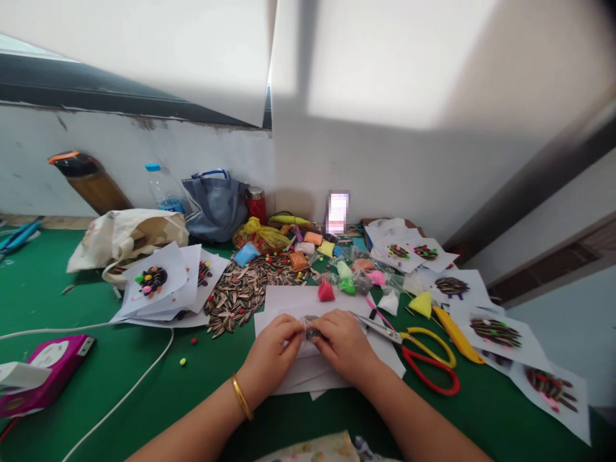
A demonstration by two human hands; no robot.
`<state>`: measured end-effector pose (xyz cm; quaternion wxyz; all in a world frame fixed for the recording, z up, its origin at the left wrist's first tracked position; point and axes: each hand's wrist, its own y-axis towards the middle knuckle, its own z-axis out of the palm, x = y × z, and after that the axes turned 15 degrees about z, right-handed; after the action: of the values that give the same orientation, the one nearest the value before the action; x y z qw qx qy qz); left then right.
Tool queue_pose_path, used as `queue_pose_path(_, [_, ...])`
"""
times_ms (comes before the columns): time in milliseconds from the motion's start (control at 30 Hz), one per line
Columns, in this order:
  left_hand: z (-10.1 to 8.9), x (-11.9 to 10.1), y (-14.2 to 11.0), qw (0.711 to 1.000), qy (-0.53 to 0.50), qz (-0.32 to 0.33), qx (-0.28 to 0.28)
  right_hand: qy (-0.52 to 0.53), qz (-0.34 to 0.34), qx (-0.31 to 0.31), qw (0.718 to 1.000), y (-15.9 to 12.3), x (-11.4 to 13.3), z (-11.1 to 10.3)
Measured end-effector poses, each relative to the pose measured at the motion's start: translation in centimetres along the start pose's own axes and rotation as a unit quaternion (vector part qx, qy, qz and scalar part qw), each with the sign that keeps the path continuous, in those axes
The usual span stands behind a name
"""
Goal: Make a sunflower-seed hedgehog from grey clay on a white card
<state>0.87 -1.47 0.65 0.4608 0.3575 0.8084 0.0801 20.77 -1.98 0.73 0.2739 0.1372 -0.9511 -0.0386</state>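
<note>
Handling the small clear plastic packet with dark contents [312,331] seems the step in hand: the left hand [275,350] and right hand [342,340] pinch it, fingertips nearly closed, over white paper sheets [298,299] on the green bench [144,410]. The next move likely calls for steady, opposed pinches. On the far side, clear plastic bags [326,290] hold coloured, soft-looking lumps [376,278].

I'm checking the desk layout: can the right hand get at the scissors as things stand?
Probably yes: the scissors lie beside the right hand, nothing in between. But it would likely have to let go of the packet pinched with the left hand.
</note>
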Motion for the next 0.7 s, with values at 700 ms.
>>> queue_pose_path(700, [-0.01,-0.05,-0.46,0.985,0.152,0.077,-0.026,0.018,-0.04,-0.014,0.999,-0.15,0.3,0.05])
